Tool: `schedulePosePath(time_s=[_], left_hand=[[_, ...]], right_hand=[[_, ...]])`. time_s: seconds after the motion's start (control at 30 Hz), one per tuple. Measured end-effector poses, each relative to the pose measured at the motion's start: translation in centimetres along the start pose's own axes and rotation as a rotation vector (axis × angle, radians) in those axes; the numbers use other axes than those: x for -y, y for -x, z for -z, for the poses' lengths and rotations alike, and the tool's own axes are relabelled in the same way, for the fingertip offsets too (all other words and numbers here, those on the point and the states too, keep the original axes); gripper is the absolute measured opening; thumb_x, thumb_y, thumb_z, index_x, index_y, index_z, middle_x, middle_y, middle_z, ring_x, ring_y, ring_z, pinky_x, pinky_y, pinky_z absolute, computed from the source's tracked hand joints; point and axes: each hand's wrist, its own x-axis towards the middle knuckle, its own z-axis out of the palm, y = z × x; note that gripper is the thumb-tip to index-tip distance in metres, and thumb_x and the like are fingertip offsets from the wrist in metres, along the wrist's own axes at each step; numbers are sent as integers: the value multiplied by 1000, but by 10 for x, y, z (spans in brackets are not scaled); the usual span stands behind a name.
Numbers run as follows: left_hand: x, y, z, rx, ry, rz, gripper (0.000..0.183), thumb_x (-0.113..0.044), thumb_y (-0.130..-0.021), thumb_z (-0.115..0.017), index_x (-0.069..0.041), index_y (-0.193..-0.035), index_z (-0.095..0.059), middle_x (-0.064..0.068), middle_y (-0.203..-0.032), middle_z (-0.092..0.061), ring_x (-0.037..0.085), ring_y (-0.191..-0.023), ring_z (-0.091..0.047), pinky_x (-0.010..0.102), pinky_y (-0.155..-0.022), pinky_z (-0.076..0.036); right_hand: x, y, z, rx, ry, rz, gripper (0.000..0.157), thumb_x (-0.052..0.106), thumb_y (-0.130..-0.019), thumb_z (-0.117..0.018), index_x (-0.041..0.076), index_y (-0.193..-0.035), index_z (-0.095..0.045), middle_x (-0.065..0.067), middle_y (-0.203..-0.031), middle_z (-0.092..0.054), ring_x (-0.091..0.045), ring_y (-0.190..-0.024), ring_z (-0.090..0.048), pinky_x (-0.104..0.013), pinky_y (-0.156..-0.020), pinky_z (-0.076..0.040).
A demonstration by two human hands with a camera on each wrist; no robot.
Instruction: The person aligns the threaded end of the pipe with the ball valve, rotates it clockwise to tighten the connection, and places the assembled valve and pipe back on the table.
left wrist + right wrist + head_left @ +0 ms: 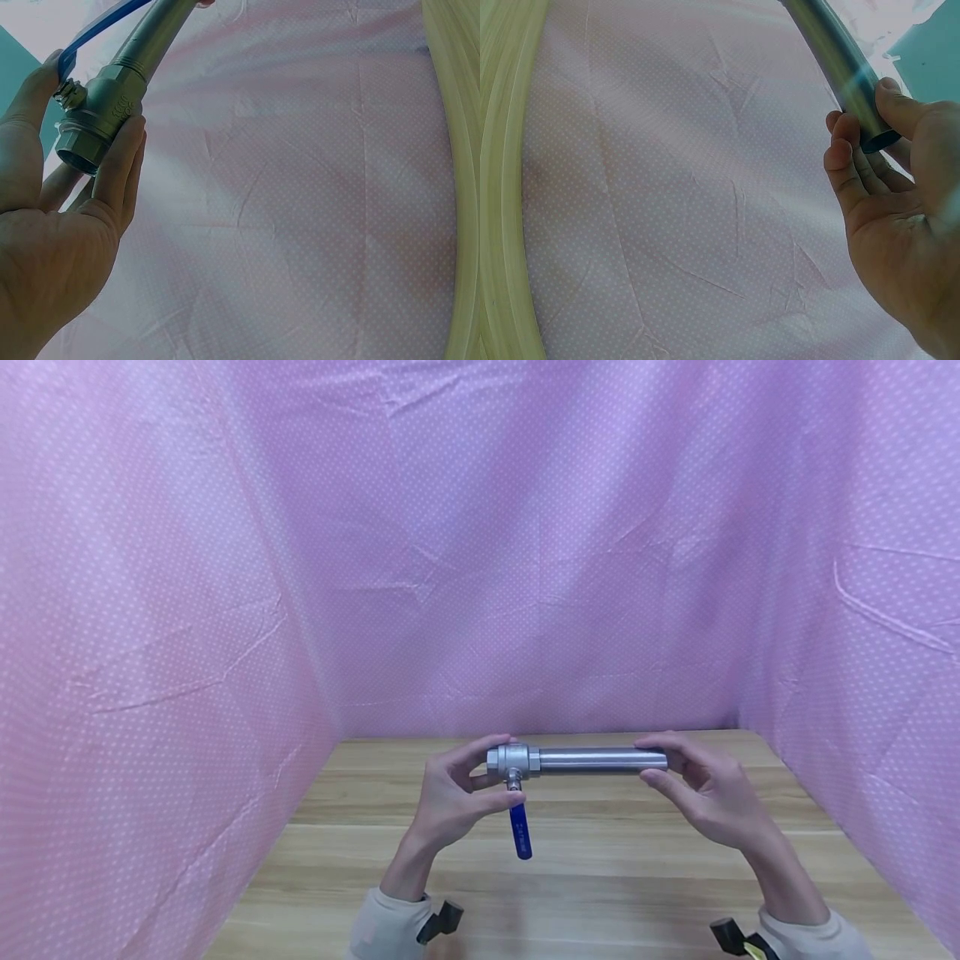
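A metal ball valve (514, 760) with a blue lever handle (521, 832) is joined to a straight steel pipe (592, 760), held level in the head view. My left hand (457, 793) grips the valve body, thumb at the base of the lever and fingers behind the body. In the left wrist view the valve's hexagonal open end (82, 150) faces the palm, and threads show where the pipe enters. My right hand (708, 789) pinches the pipe's far end between thumb and fingers. The right wrist view shows the pipe's open end (880, 140) near the palm.
Below the hands lies a wood-grain tabletop (600, 877). Pink dotted cloth (525, 568) hangs behind it and along both sides. Black mounts sit on both wrists, the left mount (442, 920) near the table's front.
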Motion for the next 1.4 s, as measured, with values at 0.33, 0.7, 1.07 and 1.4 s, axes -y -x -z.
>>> schedulePosePath(time_s=[0.33, 0.7, 1.07, 1.4], left_hand=[[-2, 1, -1, -11, -5, 21, 68, 13, -80, -92, 6, -144, -70, 32, -140, -72, 13, -124, -75, 43, -109, -69], [-1, 1, -2, -5, -1, 4, 68, 12, -81, -92, 6, -145, -70, 32, -140, -72, 14, -124, -76, 43, -109, -69], [-1, 1, -3, -16, -10, 32, 69, 13, -80, -92, 5, -144, -70, 32, -140, -72, 12, -124, -75, 42, -110, -69], [1, 1, -3, -17, -6, 39, 69, 14, -80, -92, 3, -144, -71, 31, -141, -72, 13, -125, -75, 42, -110, -69]], right_hand=[[-4, -2, 0, 14, -120, 52, 52, -35, -80, -76, -23, -130, -65, -10, -110, -74, -8, -80, -63, -22, -55, -49], [-6, -2, 0, 42, -195, 86, 53, -36, -81, -75, -26, -131, -62, -22, -133, -72, -13, -108, -74, -19, -83, -66], [-6, -1, 1, 39, -174, 74, 45, -26, -89, -78, -24, -132, -63, -21, -133, -72, -12, -110, -74, -17, -86, -65], [-6, -1, 0, 32, -144, 65, 44, -21, -91, -80, -22, -132, -65, -17, -128, -73, -11, -103, -71, -18, -76, -62]])
